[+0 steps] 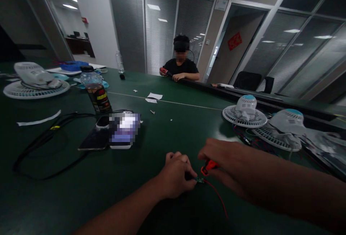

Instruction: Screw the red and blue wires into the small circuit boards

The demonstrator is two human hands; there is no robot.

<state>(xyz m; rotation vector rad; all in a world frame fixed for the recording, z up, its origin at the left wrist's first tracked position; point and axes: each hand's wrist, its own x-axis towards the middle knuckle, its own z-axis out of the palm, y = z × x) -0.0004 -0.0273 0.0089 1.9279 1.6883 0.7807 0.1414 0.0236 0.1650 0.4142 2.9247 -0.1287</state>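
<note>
Near the front middle of the table, my left hand (178, 173) pinches a small green circuit board (200, 180) between thumb and fingers. From the board's right end a thin red wire (217, 193) curves down across the tabletop. Just above and to the right, my right hand (225, 157) is closed on an orange-and-black hand tool (208, 166). My fingers cover much of the tool, so its exact kind is hidden. Its visible end is close to the board; whether they touch I cannot tell.
Fan parts (244, 114) with loose wires lie at right, another fan part (36, 83) at far left. A drink bottle (98, 94), two phones (93, 137), a black cable (40, 143) and paper scraps (155, 96) are about. Across the table a person (181, 63) holds a red-and-black tool (165, 71).
</note>
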